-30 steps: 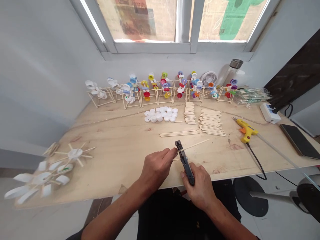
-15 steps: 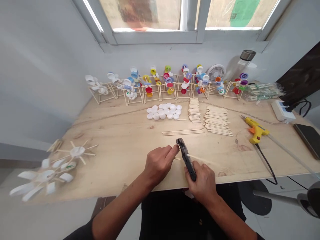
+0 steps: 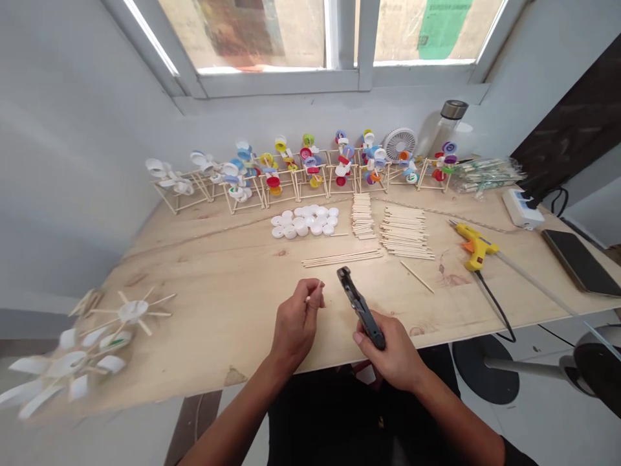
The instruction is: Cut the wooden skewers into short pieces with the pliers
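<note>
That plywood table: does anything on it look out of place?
A lone wooden stick lies slanted on the plywood table, apart from the neat stacked sticks, out of line with their parallel rows.

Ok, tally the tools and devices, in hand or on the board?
Black hand cutter, in right hand: 1
Hot glue gun: 1
Power strip: 1
Phone: 1
Desk fan: 1
Clear bottle: 1
Total: 6

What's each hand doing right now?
Left hand: closed in a pinch, can't tell if it holds anything.
Right hand: closed, holding dark pliers.
</note>
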Tool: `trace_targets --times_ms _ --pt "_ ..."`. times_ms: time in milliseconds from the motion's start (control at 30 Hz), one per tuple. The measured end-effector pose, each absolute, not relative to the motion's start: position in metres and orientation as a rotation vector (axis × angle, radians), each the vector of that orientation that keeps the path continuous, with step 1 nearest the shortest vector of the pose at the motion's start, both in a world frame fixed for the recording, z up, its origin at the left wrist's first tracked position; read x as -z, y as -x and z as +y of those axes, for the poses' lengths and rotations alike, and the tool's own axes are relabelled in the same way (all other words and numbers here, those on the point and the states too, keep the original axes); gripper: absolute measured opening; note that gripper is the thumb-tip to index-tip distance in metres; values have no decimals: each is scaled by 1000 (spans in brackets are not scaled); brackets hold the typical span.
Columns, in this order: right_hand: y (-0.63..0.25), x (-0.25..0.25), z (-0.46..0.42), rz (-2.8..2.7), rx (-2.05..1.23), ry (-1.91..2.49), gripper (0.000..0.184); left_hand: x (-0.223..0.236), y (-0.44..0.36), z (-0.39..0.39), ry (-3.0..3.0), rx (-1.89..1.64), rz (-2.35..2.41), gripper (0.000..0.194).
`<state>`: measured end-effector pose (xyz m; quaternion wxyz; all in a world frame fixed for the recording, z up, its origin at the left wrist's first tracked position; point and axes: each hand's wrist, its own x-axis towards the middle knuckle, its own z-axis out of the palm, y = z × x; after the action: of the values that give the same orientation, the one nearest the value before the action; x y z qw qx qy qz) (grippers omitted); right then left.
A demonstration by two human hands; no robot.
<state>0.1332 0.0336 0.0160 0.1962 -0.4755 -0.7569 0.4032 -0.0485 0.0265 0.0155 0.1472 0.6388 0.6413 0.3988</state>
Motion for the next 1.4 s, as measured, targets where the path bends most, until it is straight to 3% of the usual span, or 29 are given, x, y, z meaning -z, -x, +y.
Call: trace_targets --times_ms 167,333,600,933,1167,1400 --pt "-160 -22 17 -1691 -1455 1168 15 -15 13 69 -2483 -891 1551 17" --pt "-187 -24 -1 -1463 -1422 1166 20 -13 -48 114 -2990 -541 1204 14" --pt "-204 -22 -6 -1339 -1391 1227 24 9 -98 142 -3185 -475 947 20" --pt "-205 -18 -8 -1319 -1432 1249 27 19 -98 150 -3072 -333 1215 23" --pt "-201 -12 -9 -1255 -1411 1263 28 1 -85 149 -2877 -284 1494 22" --pt "-198 -14 -7 -1239 -1499 1275 27 -10 -24 114 -2624 -141 1735 18"
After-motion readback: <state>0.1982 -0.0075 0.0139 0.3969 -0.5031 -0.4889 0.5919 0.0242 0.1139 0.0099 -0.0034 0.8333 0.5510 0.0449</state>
